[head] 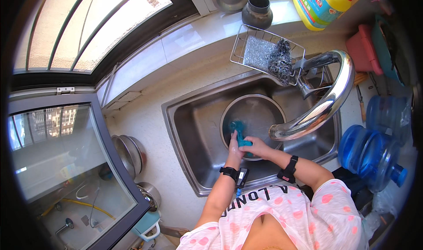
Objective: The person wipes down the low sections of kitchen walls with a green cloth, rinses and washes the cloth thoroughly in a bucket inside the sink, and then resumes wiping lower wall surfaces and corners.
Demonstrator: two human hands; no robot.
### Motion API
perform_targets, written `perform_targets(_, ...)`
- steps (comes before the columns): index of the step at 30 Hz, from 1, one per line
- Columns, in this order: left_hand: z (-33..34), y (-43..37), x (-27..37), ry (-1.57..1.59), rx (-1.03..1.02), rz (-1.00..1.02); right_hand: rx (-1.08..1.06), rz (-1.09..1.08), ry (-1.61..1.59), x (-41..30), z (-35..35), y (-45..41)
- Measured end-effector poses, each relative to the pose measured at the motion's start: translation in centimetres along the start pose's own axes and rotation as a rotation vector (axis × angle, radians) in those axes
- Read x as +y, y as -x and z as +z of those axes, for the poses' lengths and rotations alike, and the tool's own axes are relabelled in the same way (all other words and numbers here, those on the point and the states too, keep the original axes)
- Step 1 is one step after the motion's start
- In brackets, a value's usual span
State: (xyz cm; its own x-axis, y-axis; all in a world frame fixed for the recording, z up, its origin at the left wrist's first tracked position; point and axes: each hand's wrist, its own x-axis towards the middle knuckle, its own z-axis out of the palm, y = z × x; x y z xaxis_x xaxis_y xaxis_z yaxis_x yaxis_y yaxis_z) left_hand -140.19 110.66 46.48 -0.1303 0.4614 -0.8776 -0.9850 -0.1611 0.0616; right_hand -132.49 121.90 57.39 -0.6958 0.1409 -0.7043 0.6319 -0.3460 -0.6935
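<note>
A wet teal cloth (244,142) is gripped between my two hands over a round metal basin (264,108). My left hand (235,145) has it along the fingers, and part of the cloth hangs down into the basin's left side. My right hand (257,148) pinches the cloth from the right, its fingers meeting the left hand. Water seems to lie in the basin, which stands inside a stainless steel sink (198,134). The curved chrome faucet (330,98) arches over the sink, its spout end just right of my right hand.
A wire rack (236,53) by the faucet holds a silvery scrub pad (259,51) and a steel wool scourer (281,63). Blue water jugs (366,154) lie at the right. An open window sash (115,150) juts in at left, beside metal colanders (130,154). A yellow detergent bottle (314,13) stands on the sill.
</note>
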Motion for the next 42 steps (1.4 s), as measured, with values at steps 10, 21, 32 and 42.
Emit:
perform_targets(10, 2.9, 2.0, -1.4, 0.094, -0.204, 0.064, 0.339, -0.324, 0.711, -2.4, 2.3, 0.5)
perform_targets(21, 4.3, 1.6, -0.5, -0.274, 0.044, 0.343, 0.853, -0.516, 0.689, 5.2, -5.8, -6.9)
perform_targets(32, 5.0, 4.4, 1.3, -0.277, 0.223, 0.127, 0.521, -0.136, 0.768, 5.7, -4.8, -5.3)
perform_targets(42, 1.7, 0.2, 0.2, -0.028, 0.033, 0.07, 0.197, -0.013, -0.049, 1.5, -0.1, -1.4)
